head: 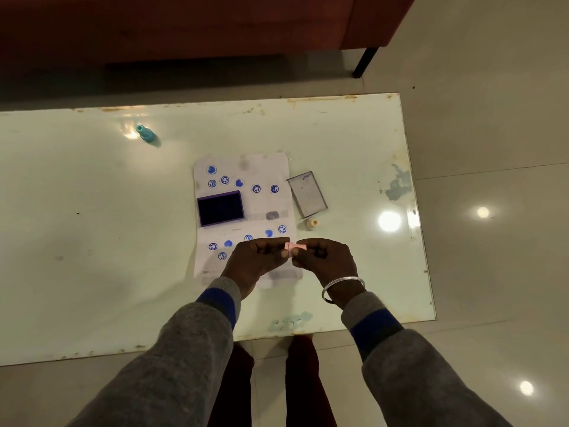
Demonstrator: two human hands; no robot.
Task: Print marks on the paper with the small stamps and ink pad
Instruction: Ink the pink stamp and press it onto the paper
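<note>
a small pink plastic stamp [295, 247] is pinched between both hands, left [257, 260] and right [324, 260], above the near edge of the white paper sheet [261, 204], where many blue marks are already printed around the open dark-blue ink pad [220, 208], so more printing seemingly remains.

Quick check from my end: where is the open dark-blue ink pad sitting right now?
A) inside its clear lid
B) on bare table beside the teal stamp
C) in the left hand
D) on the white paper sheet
D: the open dark-blue ink pad lies on the left part of the white paper sheet, with blue stamp marks above and below it.
</note>
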